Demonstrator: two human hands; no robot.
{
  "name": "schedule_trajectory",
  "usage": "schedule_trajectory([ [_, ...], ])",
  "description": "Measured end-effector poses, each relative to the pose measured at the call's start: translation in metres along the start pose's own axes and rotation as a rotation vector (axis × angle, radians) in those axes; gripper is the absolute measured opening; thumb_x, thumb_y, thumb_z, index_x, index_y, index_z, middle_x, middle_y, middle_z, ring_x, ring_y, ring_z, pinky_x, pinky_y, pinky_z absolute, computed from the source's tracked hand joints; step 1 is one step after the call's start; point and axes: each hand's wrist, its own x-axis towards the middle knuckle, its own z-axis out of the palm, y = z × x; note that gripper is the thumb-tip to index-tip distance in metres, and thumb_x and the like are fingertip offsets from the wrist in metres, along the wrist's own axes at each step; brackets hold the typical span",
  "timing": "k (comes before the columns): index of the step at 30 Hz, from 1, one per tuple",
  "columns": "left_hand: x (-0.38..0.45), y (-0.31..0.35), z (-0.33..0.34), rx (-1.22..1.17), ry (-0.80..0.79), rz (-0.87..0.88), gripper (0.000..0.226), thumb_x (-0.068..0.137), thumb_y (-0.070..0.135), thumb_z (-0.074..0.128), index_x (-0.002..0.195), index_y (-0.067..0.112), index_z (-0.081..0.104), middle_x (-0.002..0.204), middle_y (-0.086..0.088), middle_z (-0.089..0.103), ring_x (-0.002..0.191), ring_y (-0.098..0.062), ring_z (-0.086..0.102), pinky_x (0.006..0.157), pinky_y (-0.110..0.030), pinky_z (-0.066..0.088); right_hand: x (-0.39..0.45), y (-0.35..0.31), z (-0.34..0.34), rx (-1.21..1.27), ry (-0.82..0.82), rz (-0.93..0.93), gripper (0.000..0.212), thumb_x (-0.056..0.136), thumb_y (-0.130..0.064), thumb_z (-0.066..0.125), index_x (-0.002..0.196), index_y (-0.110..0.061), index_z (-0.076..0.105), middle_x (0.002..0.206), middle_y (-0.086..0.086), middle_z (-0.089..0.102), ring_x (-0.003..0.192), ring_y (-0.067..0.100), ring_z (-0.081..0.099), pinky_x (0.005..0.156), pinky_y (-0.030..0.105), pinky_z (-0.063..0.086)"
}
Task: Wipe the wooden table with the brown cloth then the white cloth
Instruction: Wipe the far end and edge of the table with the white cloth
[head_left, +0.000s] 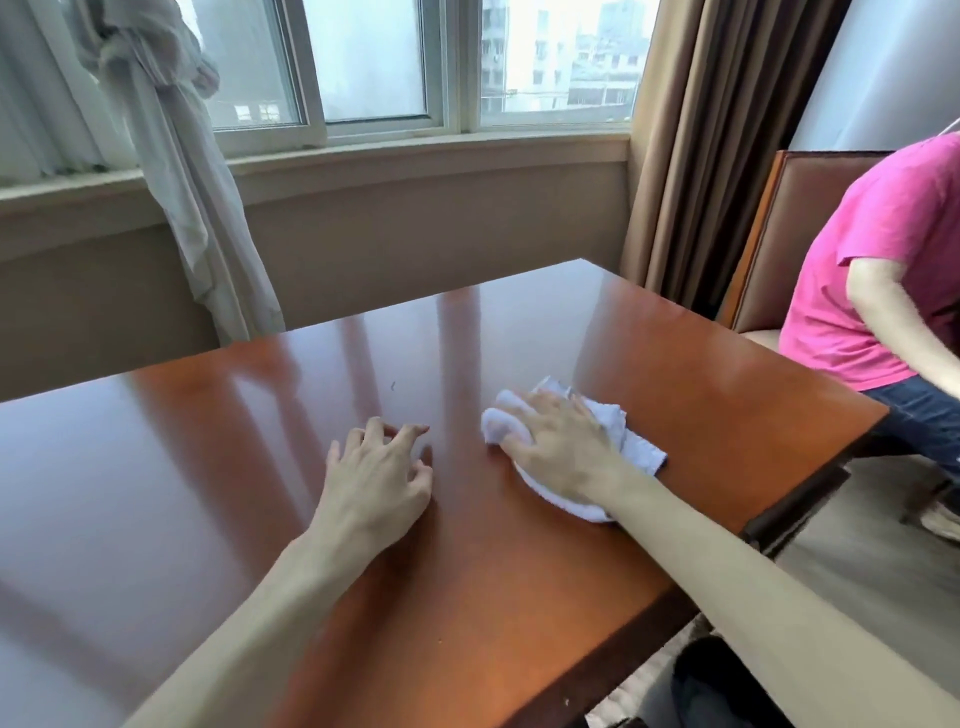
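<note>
A glossy reddish wooden table (260, 441) fills the lower part of the head view. A crumpled white cloth (631, 441) lies on its right half. My right hand (563, 441) presses flat on top of the cloth with fingers spread and fairly straight. My left hand (379, 470) rests on the bare wood to the left of the cloth, its fingertips touching the surface and its fingers lightly bent, holding nothing. No brown cloth is in view.
A person in a pink shirt (883, 270) sits on a chair (789, 218) at the table's right side. Brown curtains (711, 156) and a tied white curtain (176, 182) hang by the window (374, 62) beyond the far edge. The table's right edge (810, 483) is close to the cloth.
</note>
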Motion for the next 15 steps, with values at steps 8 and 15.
schedule_trajectory([
  [8,0.148,-0.005,0.028,-0.011,0.045,0.028,0.062,0.085,0.049,0.031,0.138,0.028,0.056,0.141,-0.01,0.051,0.135,-0.03,0.042,0.115,-0.051,0.03,0.141,0.003,0.019,0.043,-0.062,-0.04,0.062,0.086,-0.059,0.02,0.139,-0.04,0.045,0.152,-0.006,0.043,0.148,0.024,0.026,0.123,0.053,0.009],
  [15,0.213,-0.014,0.06,0.026,0.023,-0.032,0.067,0.091,0.06,0.013,0.156,0.044,0.018,0.167,0.004,0.012,0.154,-0.021,0.004,0.125,-0.042,0.002,0.339,0.063,0.02,-0.012,-0.057,0.131,0.047,0.098,-0.047,0.033,0.138,-0.03,0.049,0.15,0.006,0.046,0.144,0.031,0.031,0.122,0.057,0.009],
])
